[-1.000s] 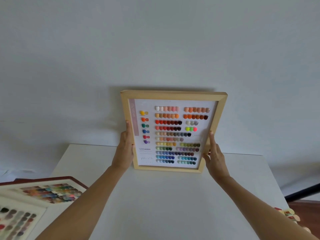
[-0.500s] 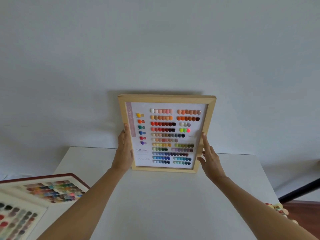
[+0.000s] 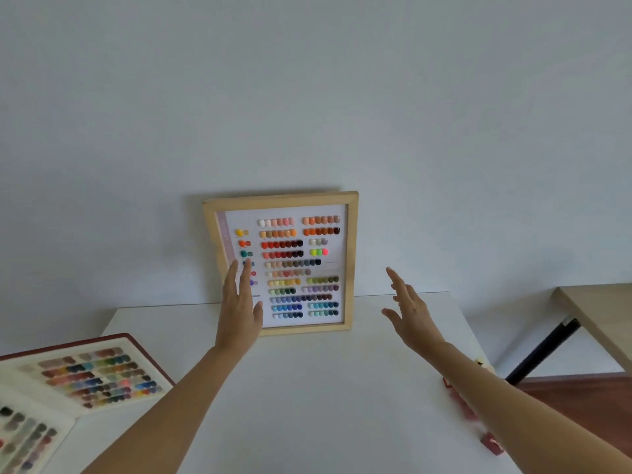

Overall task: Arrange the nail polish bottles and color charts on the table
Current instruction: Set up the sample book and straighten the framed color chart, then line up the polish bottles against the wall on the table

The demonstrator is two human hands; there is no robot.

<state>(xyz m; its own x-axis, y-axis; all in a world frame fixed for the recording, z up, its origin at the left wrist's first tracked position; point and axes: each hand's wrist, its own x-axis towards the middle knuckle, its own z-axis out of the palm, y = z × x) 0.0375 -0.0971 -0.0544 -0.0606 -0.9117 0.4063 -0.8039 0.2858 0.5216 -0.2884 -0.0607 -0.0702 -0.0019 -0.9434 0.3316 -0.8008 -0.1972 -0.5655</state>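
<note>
A wood-framed color chart (image 3: 352, 261) with rows of nail swatches stands upright at the back of the white table (image 3: 307, 388), leaning against the wall. My left hand (image 3: 239, 313) hovers open in front of its lower left corner, fingers spread, not gripping the frame. My right hand (image 3: 410, 313) is open to the right of the frame, clear of it. An open swatch book (image 3: 95, 374) with a dark red cover lies at the table's left front. Small red and pink items (image 3: 492, 443) sit by the right edge, partly hidden under my right forearm.
A plain white wall (image 3: 307, 97) rises directly behind the table. To the right stands another table with a light wood top (image 3: 602, 323) and a black leg (image 3: 543, 350), over a reddish-brown floor (image 3: 581, 395).
Both hands have let go of the framed chart and drawn back from it. The chart now stands on its own against the wall. The view has shifted right.
</note>
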